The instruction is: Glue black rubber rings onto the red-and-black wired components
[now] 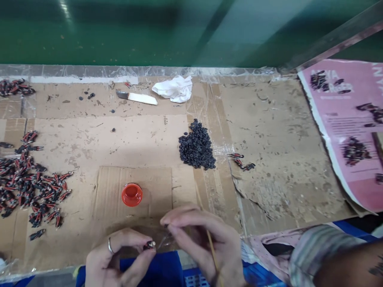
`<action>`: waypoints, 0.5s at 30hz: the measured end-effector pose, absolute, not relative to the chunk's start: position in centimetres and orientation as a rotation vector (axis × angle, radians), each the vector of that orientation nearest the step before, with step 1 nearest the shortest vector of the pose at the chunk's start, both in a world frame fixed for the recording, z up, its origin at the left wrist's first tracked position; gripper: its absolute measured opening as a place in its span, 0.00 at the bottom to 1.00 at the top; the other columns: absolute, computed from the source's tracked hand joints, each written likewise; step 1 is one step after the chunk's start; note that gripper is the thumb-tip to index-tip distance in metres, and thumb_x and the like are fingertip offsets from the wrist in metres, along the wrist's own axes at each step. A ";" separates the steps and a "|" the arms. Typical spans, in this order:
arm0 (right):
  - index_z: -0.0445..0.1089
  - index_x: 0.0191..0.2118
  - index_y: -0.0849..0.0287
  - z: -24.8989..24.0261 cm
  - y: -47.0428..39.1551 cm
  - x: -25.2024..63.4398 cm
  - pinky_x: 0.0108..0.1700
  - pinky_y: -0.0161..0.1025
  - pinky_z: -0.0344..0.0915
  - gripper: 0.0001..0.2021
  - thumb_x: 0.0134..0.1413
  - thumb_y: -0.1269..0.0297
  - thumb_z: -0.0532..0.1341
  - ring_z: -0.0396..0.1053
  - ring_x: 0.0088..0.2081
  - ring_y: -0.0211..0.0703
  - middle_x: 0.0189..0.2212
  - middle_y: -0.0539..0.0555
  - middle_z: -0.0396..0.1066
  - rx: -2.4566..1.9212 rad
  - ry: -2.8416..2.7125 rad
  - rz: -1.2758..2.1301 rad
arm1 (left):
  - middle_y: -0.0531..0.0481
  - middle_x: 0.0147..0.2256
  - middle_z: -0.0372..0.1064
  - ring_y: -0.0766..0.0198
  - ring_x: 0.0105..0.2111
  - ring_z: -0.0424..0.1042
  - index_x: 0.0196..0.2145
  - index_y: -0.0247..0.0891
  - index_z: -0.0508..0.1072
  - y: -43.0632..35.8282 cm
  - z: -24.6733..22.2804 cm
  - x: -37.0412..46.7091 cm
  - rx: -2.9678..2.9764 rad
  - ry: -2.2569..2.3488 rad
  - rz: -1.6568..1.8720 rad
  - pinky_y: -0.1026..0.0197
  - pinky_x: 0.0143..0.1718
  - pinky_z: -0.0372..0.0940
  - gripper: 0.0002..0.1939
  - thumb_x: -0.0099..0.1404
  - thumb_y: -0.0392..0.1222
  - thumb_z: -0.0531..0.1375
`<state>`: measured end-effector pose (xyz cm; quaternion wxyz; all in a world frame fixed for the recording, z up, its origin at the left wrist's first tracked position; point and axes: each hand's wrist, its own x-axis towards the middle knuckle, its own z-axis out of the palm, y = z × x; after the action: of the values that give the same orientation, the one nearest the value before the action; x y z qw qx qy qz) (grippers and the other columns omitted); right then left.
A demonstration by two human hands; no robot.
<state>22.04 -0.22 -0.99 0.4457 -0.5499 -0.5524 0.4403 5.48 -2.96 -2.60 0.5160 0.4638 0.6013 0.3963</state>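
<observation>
My left hand [119,259], with a ring on one finger, pinches a small dark component [149,244] with a shiny end between thumb and forefinger. To its right, my right hand [209,243] is closed, a tiny dark piece [166,226] between thumb and fingertip. A thin wooden stick [212,251] runs through the same hand, between the fingers. Just beyond both hands, a small red cup [132,194] stands on a square of cardboard [158,179]. Farther off lies a heap of small black discs [196,146].
Many small red-and-black wired parts [30,183] are piled at the left, with several more [242,161] right of the discs. A white-handled knife [140,98] and a crumpled white cloth [175,88] lie at the back. Pink paper [338,115] bears more parts; a co-worker's arm [347,259] is lower right.
</observation>
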 end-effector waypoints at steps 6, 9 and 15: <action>0.72 0.35 0.46 -1.9 -1.8 21.2 0.27 0.32 0.79 0.16 0.45 0.77 0.65 0.78 0.26 0.40 0.29 0.43 0.79 -1.289 -1.332 1.289 | 0.62 0.20 0.74 0.73 0.18 0.73 0.27 0.48 0.73 -2.6 -2.2 5.6 1.137 1.336 0.934 0.76 0.20 0.71 0.09 0.45 0.37 0.65; 0.71 0.36 0.45 -2.1 -2.1 21.1 0.28 0.31 0.80 0.16 0.45 0.77 0.65 0.79 0.27 0.40 0.29 0.43 0.79 -1.298 -1.336 1.257 | 0.63 0.19 0.74 0.73 0.17 0.73 0.26 0.49 0.73 -2.6 -2.3 5.5 1.122 1.353 0.934 0.76 0.19 0.71 0.10 0.44 0.37 0.65; 0.70 0.37 0.39 -2.5 -3.3 21.1 0.22 0.33 0.80 0.17 0.45 0.72 0.66 0.80 0.26 0.42 0.31 0.38 0.79 -1.357 -1.485 1.057 | 0.63 0.18 0.74 0.73 0.17 0.74 0.24 0.47 0.73 -3.2 -2.8 5.5 1.045 1.408 0.937 0.76 0.19 0.70 0.08 0.42 0.38 0.66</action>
<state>21.06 -3.25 -2.54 0.4210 -0.5414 -0.5929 0.4220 5.46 -3.17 -2.78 0.5452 0.4407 0.5936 0.3952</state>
